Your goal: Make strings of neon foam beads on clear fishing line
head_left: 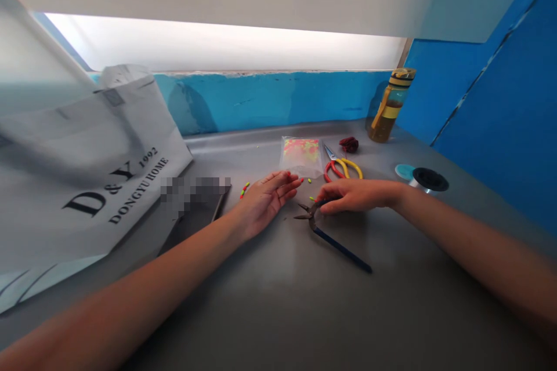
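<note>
Palm partly turned up, my left hand [265, 204] is above the grey table, its fingers curved and closed round a small red bead [288, 174] at the tips. Another red bead [301, 180] shows beside those fingertips. My right hand [348, 195] is curled over the upper handle of the dark-handled pliers [337, 246], whose jaws are apart and point left. A yellow-green bead [311, 199] is by my right fingertips, and another green bead [309, 180] is a little farther back.
Behind the hands are a bag of colourful beads [301, 153], red-and-yellow-handled scissors [342, 167] and dark red yarn [348, 144]. A bottle [389, 110] and spools [430, 179] stand right. Left are joined beads [244, 190], a dark flat object [195, 214] and a large bag [87, 168].
</note>
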Demonstrator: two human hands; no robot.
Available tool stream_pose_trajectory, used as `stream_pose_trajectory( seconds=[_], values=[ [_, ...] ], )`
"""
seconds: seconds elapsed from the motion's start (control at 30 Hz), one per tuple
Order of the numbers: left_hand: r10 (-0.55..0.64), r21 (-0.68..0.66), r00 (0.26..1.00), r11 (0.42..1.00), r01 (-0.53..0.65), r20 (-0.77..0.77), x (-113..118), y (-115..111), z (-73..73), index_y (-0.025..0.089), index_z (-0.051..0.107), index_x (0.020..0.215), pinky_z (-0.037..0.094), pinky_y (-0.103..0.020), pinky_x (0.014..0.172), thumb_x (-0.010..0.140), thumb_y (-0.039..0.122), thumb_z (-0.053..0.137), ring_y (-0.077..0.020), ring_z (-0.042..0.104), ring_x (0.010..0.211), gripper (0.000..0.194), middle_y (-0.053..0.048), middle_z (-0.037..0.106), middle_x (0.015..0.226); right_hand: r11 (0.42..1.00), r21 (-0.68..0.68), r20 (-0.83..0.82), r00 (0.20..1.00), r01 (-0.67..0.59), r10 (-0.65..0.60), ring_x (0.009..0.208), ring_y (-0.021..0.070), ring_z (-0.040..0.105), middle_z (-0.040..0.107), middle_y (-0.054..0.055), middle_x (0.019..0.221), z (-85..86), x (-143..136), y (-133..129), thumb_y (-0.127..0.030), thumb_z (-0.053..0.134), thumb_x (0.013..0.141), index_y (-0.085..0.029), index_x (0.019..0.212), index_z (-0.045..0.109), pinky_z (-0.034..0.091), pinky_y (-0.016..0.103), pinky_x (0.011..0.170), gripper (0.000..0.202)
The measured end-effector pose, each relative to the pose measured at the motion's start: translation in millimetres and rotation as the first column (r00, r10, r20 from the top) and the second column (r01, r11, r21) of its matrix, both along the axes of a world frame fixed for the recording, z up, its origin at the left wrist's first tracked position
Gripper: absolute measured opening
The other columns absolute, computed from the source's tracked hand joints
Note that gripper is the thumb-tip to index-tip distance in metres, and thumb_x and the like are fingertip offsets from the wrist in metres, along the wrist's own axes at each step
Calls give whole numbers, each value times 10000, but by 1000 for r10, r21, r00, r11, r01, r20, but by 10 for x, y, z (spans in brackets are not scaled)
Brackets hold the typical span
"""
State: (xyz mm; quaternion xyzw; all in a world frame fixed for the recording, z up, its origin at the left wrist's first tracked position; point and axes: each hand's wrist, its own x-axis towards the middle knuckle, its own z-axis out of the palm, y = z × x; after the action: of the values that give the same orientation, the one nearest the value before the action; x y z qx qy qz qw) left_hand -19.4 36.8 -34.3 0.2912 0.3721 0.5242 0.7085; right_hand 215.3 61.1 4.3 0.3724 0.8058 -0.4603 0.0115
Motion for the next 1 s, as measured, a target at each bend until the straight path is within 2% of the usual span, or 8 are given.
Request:
stream_pose_trajectory(
  seconds=[0.13,0.27,0.47,0.63,0.83,1.0],
  values=[
    [9,-3,1000,1000,-9,-3,12,-11,15,142,699,861,559,-241,782,857,119,686,-181,707,937,27,-85,727,948,982,-184,-105,992,51,-71,787,146,607,671,42,873,-81,26,65,-334,662,850,-146,1033,621,460,258,691,265],
    [8,-3,1000,1000,-8,-9,13,-14,9,145,701,851,556,-250,797,850,130,698,-188,703,963,16,-80,726,957,973,-225,-113,990,56,-83,746,141,627,698,45,819,-92,12,72,-321,687,813,-145,924,634,466,251,672,215],
    [-5,4,1000,1000,5,-21,4,-6,-9,142,708,852,551,-255,806,834,156,726,-193,695,987,29,-75,725,976,998,-27,107,993,56,-53,616,119,552,683,5,631,-3,-53,-21,-456,653,825,-170,778,649,370,226,560,290],
    [-13,13,1000,1000,13,-14,-2,-3,-23,140,710,854,545,-266,834,815,167,750,-198,693,993,62,-72,729,974,999,35,205,978,26,-32,573,116,537,655,6,603,49,-135,-104,-459,564,874,-170,652,619,366,235,542,369],
    [-24,24,1000,999,24,-11,-2,0,-32,143,710,854,542,-265,830,800,157,758,-195,695,975,74,-65,732,949,989,148,208,978,-8,-23,518,105,515,605,7,532,-8,-210,-178,-443,511,915,-165,563,570,364,243,550,452],
    [-42,31,999,999,43,-22,7,-2,-17,139,710,838,542,-262,827,796,162,762,-167,694,903,71,-58,738,920,985,151,83,992,84,-98,473,102,472,538,-15,497,-153,-202,-95,-549,431,950,-175,595,540,342,255,522,528]
  ],
)
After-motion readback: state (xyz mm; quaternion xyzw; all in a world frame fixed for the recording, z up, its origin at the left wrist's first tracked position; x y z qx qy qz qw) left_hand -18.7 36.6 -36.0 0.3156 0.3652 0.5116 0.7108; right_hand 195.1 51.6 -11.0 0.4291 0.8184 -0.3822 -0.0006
